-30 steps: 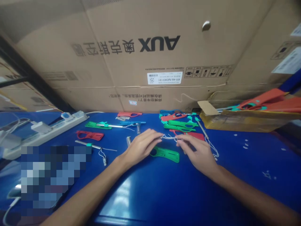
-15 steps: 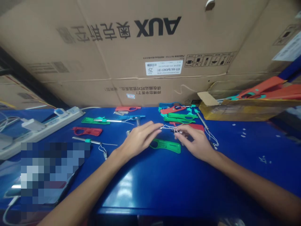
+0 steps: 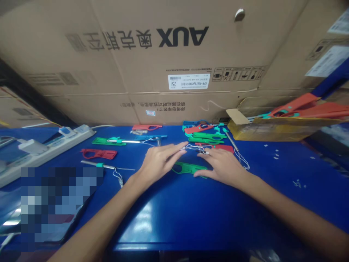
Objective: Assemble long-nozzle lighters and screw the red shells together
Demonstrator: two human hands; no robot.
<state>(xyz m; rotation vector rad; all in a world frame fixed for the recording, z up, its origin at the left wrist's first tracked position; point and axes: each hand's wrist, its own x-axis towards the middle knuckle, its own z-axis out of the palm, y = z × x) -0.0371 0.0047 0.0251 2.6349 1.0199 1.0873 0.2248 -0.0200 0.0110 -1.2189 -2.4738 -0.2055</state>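
Note:
My left hand (image 3: 160, 158) pinches one end of some thin white wires (image 3: 195, 147) between thumb and fingertips. The wires run right to the fingers of my right hand (image 3: 222, 163), whose thumb is spread away from the fingers; whether it grips them is unclear. Beneath the hands a green plastic handle half (image 3: 188, 168) lies on the blue table (image 3: 163, 218), partly covered by my right thumb. Behind my right hand are a red piece (image 3: 225, 148) and green handle parts (image 3: 207, 138). A small metal tool (image 3: 159, 142) stands behind my left hand.
A taped carton (image 3: 267, 131) holding red handles stands at the back right, before a large cardboard sheet (image 3: 152, 72). At left lie a power strip (image 3: 49, 153), a red handle half (image 3: 99, 154), a metal rod with wires (image 3: 99, 165) and a pixelated dark object (image 3: 62, 203).
My right thumb has moved down and away from its fingers, which now lie flatter. The left hand keeps its pinch. The view has shifted slightly.

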